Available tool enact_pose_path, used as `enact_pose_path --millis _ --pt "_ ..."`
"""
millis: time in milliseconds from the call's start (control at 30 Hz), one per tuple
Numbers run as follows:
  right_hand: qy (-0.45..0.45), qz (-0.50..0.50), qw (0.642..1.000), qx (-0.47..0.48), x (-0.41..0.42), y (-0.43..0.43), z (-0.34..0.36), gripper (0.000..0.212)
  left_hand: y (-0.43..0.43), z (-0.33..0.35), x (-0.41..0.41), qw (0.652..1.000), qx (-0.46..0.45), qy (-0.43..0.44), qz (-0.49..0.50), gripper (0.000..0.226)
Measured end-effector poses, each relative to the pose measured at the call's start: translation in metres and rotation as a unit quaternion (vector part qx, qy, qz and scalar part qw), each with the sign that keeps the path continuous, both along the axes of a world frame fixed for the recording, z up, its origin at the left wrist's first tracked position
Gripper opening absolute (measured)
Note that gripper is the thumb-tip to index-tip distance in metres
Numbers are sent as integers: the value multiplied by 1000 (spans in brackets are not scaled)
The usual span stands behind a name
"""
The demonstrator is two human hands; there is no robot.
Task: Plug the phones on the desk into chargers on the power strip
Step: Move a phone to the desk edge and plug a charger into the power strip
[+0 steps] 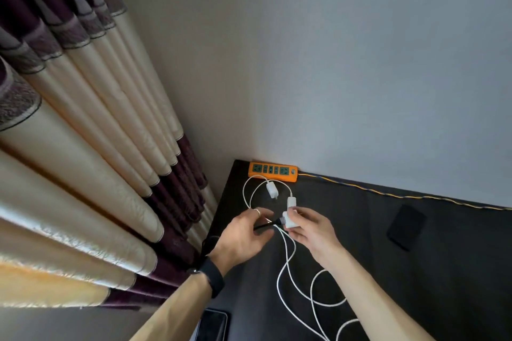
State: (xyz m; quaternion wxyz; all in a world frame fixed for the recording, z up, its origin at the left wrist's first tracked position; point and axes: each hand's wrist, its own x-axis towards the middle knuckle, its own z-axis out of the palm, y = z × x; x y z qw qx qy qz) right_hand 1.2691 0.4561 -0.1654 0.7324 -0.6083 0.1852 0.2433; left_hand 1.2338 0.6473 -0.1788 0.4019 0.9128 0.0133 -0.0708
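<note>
An orange power strip (273,171) lies at the desk's far left corner against the wall, with no plugs in its sockets. Two white chargers lie loose in front of it, one (271,189) nearer the strip and one (291,201) to its right. My right hand (310,230) grips a third white charger (289,222). My left hand (246,232) pinches a black cable (267,225) whose plug meets that charger's port. One dark phone (406,227) lies at the right of the desk. Another phone (212,325) lies at the bottom edge, under my left forearm.
White cables (288,263) loop across the dark desk (360,210) from the chargers toward me. The strip's yellow braided cord (388,194) runs right along the wall. Heavy cream and purple curtains (110,160) hang just left of the desk.
</note>
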Motion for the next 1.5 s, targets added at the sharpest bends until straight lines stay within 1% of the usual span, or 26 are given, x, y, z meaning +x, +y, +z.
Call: enact_pose_path --millis 67,100,167,300,467,600,733,800,867,900,1000,1067,1100,1167,1200,1267,1300,1400,1500 --pt "-13 11 999 -35 -4 2 2 24 -5 2 -2 1000 22 -11 -18 48" --pt "-17 16 998 -50 -6 3 2 27 -9 4 -1 999 34 -20 -22 51" --pt "-22 25 997 -65 -8 6 3 30 -16 5 2 998 52 -38 -23 49" --pt "-25 16 996 -81 -6 5 7 28 -22 2 7 994 73 -77 -16 44" --pt "-25 1 997 -80 -2 5 7 26 -22 -3 13 991 83 -104 -14 47" --pt "-16 -7 997 -79 4 6 -2 20 -25 -7 18 990 77 -121 -2 42" --pt "0 -7 996 -88 19 13 -23 14 -21 -14 31 989 99 -106 9 41" --pt "0 5 991 -131 33 17 -39 18 -6 -19 52 991 106 -80 32 40" --pt "-24 48 972 -227 47 17 -60 23 16 -26 78 990 122 -56 53 39" --pt "-38 76 956 -282 55 17 -72 26 27 -31 94 988 136 -45 53 40" --pt "-86 119 894 -423 78 11 -109 45 57 -41 137 982 180 -34 43 41" --pt "-87 169 854 -484 92 2 -128 56 70 -47 165 979 201 -30 34 41" --pt "-69 207 838 -500 99 -4 -136 59 75 -51 179 977 212 -26 25 41" --pt "-13 285 815 -504 106 -19 -154 60 79 -65 205 972 234 -25 2 43" --pt "1 319 800 -509 104 -25 -163 61 79 -74 214 969 244 -26 -11 43" --pt "-8 353 766 -537 97 -32 -179 65 78 -89 226 960 275 -32 -45 44" --pt "-11 359 757 -546 93 -31 -183 68 78 -94 231 952 297 -39 -65 43" --pt "-9 371 747 -551 91 -29 -189 74 79 -106 249 933 338 -68 -103 40" --pt "-5 381 749 -542 93 -30 -187 77 79 -111 263 926 352 -60 -122 40"
